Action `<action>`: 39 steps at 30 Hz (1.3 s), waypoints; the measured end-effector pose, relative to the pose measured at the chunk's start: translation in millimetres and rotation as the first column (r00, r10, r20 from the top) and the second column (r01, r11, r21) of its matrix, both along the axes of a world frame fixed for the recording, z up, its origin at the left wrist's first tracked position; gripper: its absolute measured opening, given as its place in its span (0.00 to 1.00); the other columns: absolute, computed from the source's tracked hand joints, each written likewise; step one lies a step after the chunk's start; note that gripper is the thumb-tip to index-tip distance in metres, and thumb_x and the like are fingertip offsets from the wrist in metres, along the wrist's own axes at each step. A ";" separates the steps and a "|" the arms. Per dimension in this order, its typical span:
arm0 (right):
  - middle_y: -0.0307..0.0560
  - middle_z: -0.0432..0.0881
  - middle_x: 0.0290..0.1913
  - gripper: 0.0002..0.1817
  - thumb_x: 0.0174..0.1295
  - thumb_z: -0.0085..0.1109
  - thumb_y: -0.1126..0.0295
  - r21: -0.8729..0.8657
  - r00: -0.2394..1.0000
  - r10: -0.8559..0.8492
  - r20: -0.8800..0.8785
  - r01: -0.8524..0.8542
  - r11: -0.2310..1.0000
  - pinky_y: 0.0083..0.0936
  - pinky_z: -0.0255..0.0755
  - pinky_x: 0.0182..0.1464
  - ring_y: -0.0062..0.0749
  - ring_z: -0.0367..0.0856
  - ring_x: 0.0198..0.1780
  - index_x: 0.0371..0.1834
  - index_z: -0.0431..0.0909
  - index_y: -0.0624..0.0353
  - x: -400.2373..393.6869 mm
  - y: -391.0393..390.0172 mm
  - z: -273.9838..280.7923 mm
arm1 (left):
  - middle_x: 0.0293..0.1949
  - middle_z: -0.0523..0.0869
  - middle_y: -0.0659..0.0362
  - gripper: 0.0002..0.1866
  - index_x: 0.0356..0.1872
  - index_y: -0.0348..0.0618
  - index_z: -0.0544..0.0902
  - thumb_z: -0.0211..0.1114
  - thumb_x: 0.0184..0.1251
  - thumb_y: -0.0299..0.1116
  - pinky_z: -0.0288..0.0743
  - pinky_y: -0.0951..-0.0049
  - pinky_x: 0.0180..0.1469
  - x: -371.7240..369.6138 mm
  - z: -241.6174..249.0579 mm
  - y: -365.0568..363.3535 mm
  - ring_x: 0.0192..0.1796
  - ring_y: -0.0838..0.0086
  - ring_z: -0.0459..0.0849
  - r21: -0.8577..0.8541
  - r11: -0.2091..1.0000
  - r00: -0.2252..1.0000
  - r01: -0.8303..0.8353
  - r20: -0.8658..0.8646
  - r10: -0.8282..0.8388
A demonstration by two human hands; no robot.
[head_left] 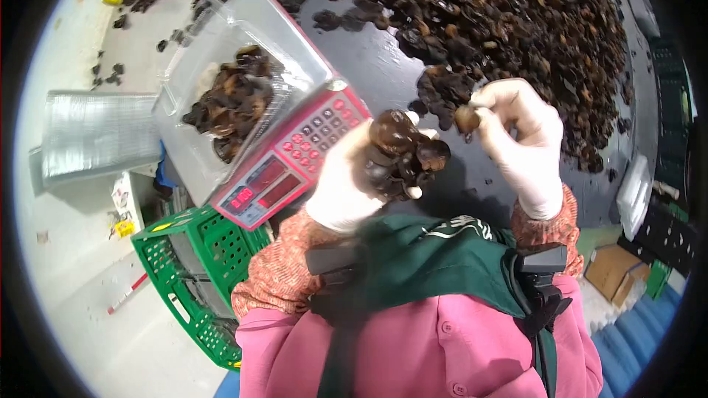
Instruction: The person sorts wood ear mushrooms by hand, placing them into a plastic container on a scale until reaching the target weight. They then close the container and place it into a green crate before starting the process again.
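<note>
My left hand (350,177), in a white glove, is wrapped round a clump of glossy dark brown mushroom-like pieces (398,149). To its right, my gloved right hand (520,136) pinches one small brown piece (466,119) between thumb and fingertips, apart from the clump. A red scale (284,169) with a keypad and lit display lies left of my left hand. On its plate rests an open clear plastic container (177,96) with a heap of dark brown pieces (236,99) inside.
A large pile of the brown pieces (509,22) covers the back and right of the dark table (369,63). Stacked clear containers (96,133) stand at the left. A green crate (203,273) is below the scale. At the lower right is a cardboard box (616,273).
</note>
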State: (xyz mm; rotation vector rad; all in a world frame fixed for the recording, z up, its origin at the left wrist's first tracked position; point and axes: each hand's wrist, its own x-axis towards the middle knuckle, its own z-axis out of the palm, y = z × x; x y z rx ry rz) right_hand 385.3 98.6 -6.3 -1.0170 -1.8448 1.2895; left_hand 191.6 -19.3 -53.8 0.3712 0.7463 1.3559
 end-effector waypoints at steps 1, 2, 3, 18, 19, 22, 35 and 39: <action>0.30 0.82 0.24 0.05 0.67 0.62 0.77 0.025 0.999 0.012 -0.035 -0.011 1.000 0.10 0.64 0.28 0.05 0.70 0.24 0.43 0.82 0.61 -7.1 6.2 6.5 | 0.64 0.79 0.45 0.31 0.67 0.39 0.72 0.72 0.65 0.35 0.87 0.54 0.54 -9.4 11.3 3.3 0.61 0.52 0.84 0.001 0.999 0.991 -0.037 0.130 0.036; 0.30 0.82 0.24 0.05 0.67 0.61 0.78 0.048 0.997 0.022 -0.068 -0.019 0.999 0.10 0.63 0.27 0.05 0.70 0.24 0.44 0.82 0.61 -12.3 13.3 13.5 | 0.64 0.79 0.43 0.28 0.67 0.40 0.72 0.66 0.69 0.41 0.87 0.52 0.52 -21.8 20.4 5.3 0.60 0.50 0.84 -0.024 0.993 0.971 -0.114 0.209 0.116; 0.29 0.82 0.23 0.06 0.67 0.61 0.77 0.057 0.997 0.037 -0.066 -0.033 0.998 0.10 0.62 0.26 0.04 0.67 0.22 0.45 0.81 0.61 -20.0 15.2 18.6 | 0.63 0.79 0.41 0.27 0.66 0.41 0.73 0.61 0.74 0.47 0.88 0.51 0.49 -34.2 29.4 7.5 0.58 0.48 0.85 -0.048 0.981 0.939 -0.190 0.284 0.196; 0.41 0.81 0.20 0.06 0.64 0.63 0.71 0.165 0.974 0.224 0.008 -0.222 0.961 0.22 0.69 0.24 0.22 0.76 0.20 0.42 0.81 0.56 -79.0 19.0 -0.1 | 0.64 0.83 0.53 0.20 0.66 0.35 0.80 0.56 0.80 0.34 0.67 0.69 0.71 -138.2 52.2 -15.2 0.67 0.69 0.79 0.423 0.769 0.107 -0.480 -0.842 0.529; 0.43 0.81 0.20 0.06 0.64 0.63 0.69 0.218 0.972 0.234 -0.003 -0.227 0.949 0.26 0.71 0.25 0.28 0.79 0.20 0.42 0.81 0.55 -95.0 20.4 2.5 | 0.65 0.83 0.53 0.20 0.66 0.35 0.79 0.56 0.81 0.34 0.66 0.69 0.72 -139.8 50.9 -16.9 0.67 0.69 0.79 0.425 0.757 0.138 -0.495 -0.822 0.552; 0.48 0.82 0.22 0.05 0.65 0.61 0.65 0.311 0.953 0.301 0.039 -0.298 0.902 0.37 0.76 0.30 0.47 0.84 0.26 0.40 0.81 0.52 -142.5 20.0 17.5 | 0.66 0.81 0.53 0.21 0.68 0.36 0.78 0.53 0.82 0.35 0.67 0.69 0.71 -142.7 52.4 -21.0 0.68 0.69 0.78 0.430 0.765 0.199 -0.479 -0.795 0.572; 0.33 0.81 0.28 0.11 0.74 0.56 0.71 -0.173 1.000 0.020 0.012 -0.018 0.985 0.14 0.69 0.33 0.11 0.75 0.30 0.54 0.84 0.59 -73.6 58.0 -2.3 | 0.57 0.88 0.55 0.19 0.61 0.38 0.84 0.62 0.71 0.18 0.74 0.71 0.64 -181.1 88.3 -32.8 0.60 0.71 0.84 0.443 0.844 -0.253 -0.303 -0.891 0.377; 0.32 0.80 0.27 0.12 0.76 0.55 0.70 -0.182 0.992 -0.112 0.052 0.120 0.976 0.11 0.60 0.28 0.09 0.66 0.25 0.56 0.83 0.59 -18.8 52.8 -22.7 | 0.47 0.90 0.61 0.12 0.54 0.39 0.87 0.66 0.72 0.25 0.77 0.79 0.50 -220.4 104.4 11.9 0.46 0.80 0.85 0.322 0.928 -0.333 -0.187 -0.910 0.249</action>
